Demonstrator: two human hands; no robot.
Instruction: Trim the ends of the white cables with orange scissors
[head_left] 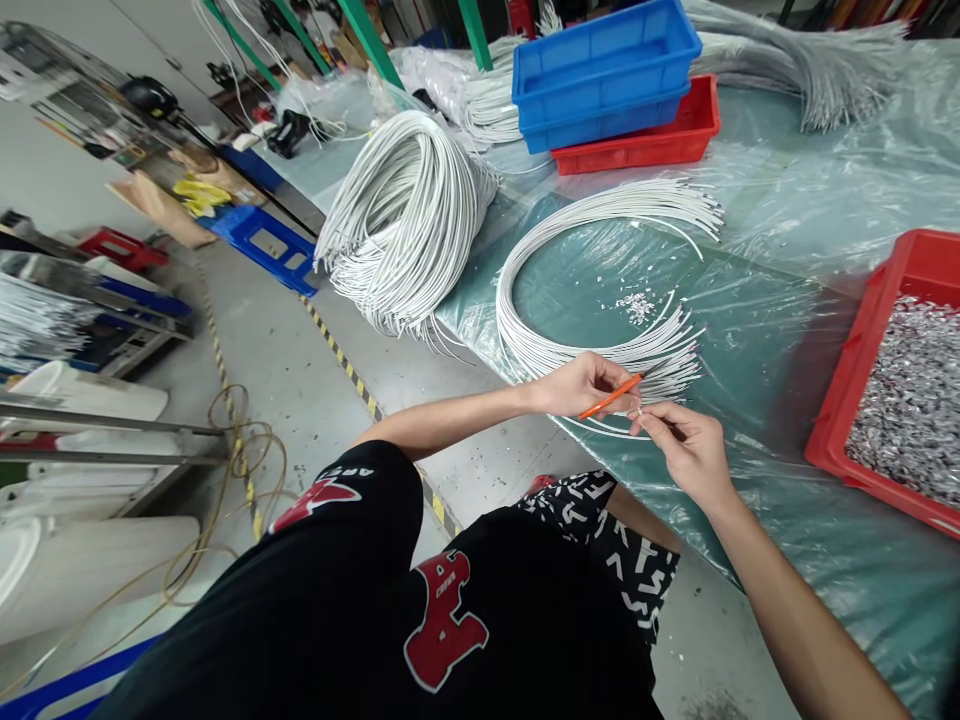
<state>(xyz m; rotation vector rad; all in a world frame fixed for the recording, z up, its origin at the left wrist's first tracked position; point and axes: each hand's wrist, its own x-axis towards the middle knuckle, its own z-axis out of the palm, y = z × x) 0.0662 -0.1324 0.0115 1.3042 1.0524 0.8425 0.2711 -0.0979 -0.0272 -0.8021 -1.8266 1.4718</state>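
Note:
My left hand [581, 385] is closed, with a slim orange stick-like tool [611, 397] in its fingers; its exact kind does not show. My right hand [686, 445] pinches a small whitish piece at the fingertips, apparently the end of a white cable [611, 430]. Both hands meet just above the near table edge. Right behind them lies a curved bundle of white cables [517, 290], its loose ends fanning out to the right. Inside the curve is a small heap of white and silvery bits [637, 306].
A red bin [832, 410] full of small shiny pieces stands at right. Blue bins [600, 90] rest on a red tray [637, 155] at the back. A large white cable coil [405, 220] overhangs the table's left edge. More cables [810, 60] lie far right.

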